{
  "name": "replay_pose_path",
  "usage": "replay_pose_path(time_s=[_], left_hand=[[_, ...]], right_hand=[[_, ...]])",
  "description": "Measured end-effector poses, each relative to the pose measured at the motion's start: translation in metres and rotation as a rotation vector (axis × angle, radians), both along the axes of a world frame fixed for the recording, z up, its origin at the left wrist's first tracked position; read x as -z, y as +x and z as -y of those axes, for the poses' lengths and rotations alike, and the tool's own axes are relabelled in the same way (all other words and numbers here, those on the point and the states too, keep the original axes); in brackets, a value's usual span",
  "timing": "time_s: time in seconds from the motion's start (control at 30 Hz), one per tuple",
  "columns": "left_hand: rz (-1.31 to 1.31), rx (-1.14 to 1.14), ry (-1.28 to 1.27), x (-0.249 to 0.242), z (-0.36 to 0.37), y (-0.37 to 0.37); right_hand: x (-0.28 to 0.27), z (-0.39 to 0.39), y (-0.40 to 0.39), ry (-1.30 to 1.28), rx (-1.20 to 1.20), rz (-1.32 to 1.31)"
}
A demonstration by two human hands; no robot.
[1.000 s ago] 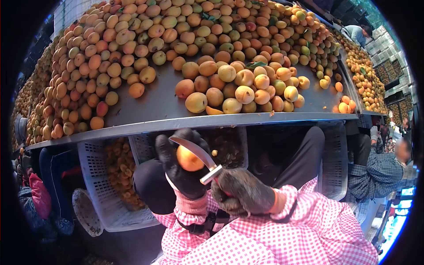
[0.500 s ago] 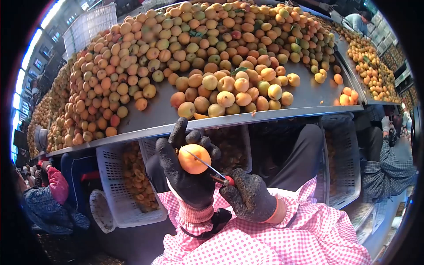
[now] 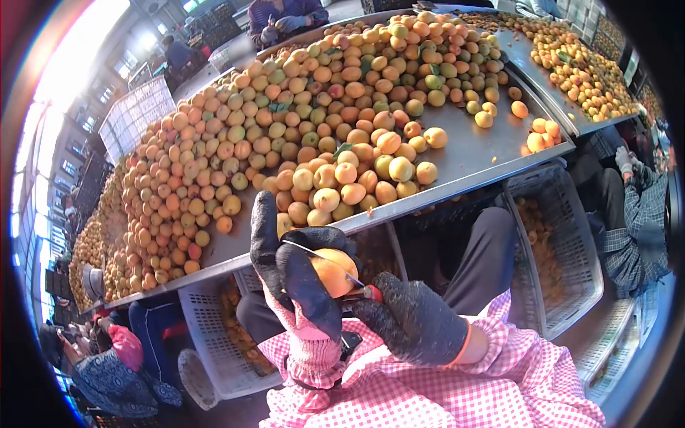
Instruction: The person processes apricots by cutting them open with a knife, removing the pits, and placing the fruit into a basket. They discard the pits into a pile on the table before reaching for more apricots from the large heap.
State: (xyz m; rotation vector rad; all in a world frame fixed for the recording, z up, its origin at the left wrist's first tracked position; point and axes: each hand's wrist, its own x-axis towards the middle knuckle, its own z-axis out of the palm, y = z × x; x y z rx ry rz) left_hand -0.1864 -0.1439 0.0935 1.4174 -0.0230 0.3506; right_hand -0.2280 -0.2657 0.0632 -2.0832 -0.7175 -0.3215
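Note:
My left hand (image 3: pixel 308 279), in a black glove, is closed around an orange apricot (image 3: pixel 332 274), with one finger pointing up and another folded over the fruit. In my right hand (image 3: pixel 421 324), also gloved in black, is a small knife (image 3: pixel 372 292) with a red end at the grip. Its thin blade crosses the face of the apricot, and the tip shows beyond the fruit's upper left side. Both hands are in front of my checked sleeves, just below the edge of the metal table (image 3: pixel 464 139). A heap of apricots (image 3: pixel 285 128) covers much of the table.
Crates with cut fruit stand below the table: one at the left (image 3: pixel 207 342), another at the right (image 3: pixel 571 242). A white bucket (image 3: pixel 196 378) is beside the left crate. People sit at left (image 3: pixel 118 378) and right (image 3: pixel 638 228); another person (image 3: pixel 285 18) works across the table.
My left fingers have folded over the apricot, which is turned and sits slightly further right. The knife blade still crosses it. The view has tilted, showing a person across the table.

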Motion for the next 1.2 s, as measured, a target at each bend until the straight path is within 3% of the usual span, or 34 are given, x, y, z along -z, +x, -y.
replay_pose_path(time_s=[0.03, 0.1, 0.13, 0.17, 0.23, 0.3, 0.37, 0.43, 0.5, 0.57, 0.6, 0.7, 0.73, 0.83, 0.9, 0.97, 1.03, 1.1, 1.2], left_hand=[[0.011, 0.011, 0.007, 0.004, -0.002, 0.003], [0.026, 0.247, -0.512, 0.003, -0.002, 0.010], [-0.083, 0.198, -0.575, -0.002, 0.002, 0.007], [-0.115, 0.232, -0.775, 0.001, 0.005, 0.001], [-0.173, 0.531, -0.671, 0.029, -0.008, 0.002], [-0.078, 0.359, -0.453, 0.022, 0.001, 0.000], [-0.066, 0.353, -0.472, 0.010, 0.000, 0.000], [0.005, 0.401, -0.183, -0.003, -0.014, 0.006], [0.074, 0.430, 0.031, -0.006, -0.030, 0.021], [-0.018, 0.504, 0.198, -0.018, -0.044, 0.029], [-0.025, 0.519, 0.178, -0.020, -0.041, 0.033], [-0.135, 0.558, -0.193, 0.001, -0.035, 0.038], [-0.242, 0.428, -0.678, 0.013, -0.010, 0.019], [-0.152, 0.428, -0.589, 0.040, -0.013, 0.004], [-0.149, 0.394, -0.440, 0.031, -0.030, 0.008], [-0.141, 0.464, -0.359, 0.028, -0.053, 0.019], [-0.200, 0.565, -0.088, 0.013, -0.075, 0.026], [-0.247, 0.634, 0.115, 0.002, -0.079, 0.033], [-0.144, 0.472, -0.207, 0.028, -0.065, 0.033]], right_hand=[[0.002, 0.004, 0.003, 0.007, 0.011, 0.011], [0.010, 0.010, 0.014, 0.358, -0.109, -0.201], [0.016, 0.012, 0.015, 0.250, -0.029, 0.115], [0.016, 0.007, 0.014, 0.260, -0.016, 0.147], [0.017, -0.008, 0.013, 0.710, 0.015, -0.349], [0.023, -0.010, 0.014, 0.675, 0.016, -0.202], [0.019, -0.010, 0.008, 0.753, -0.026, -0.222], [0.013, -0.002, 0.004, 0.684, 0.017, -0.105], [0.013, 0.009, 0.007, 0.556, -0.131, -0.385], [0.009, 0.019, 0.017, 0.496, -0.129, -0.359], [0.008, 0.024, 0.023, 0.438, -0.130, -0.332], [0.018, 0.023, 0.032, 0.329, -0.127, -0.191], [0.018, 0.016, 0.031, 0.350, -0.114, -0.217], [0.024, 0.003, 0.030, 0.403, -0.093, -0.288], [0.031, 0.001, 0.021, 0.433, -0.095, -0.423], [0.030, 0.003, 0.030, 0.460, -0.192, -0.328], [-0.005, 0.018, 0.039, 0.161, -0.169, -0.517], [0.006, 0.016, 0.047, 0.172, -0.190, -0.421], [0.014, 0.010, 0.055, 0.134, -0.143, -0.195]])
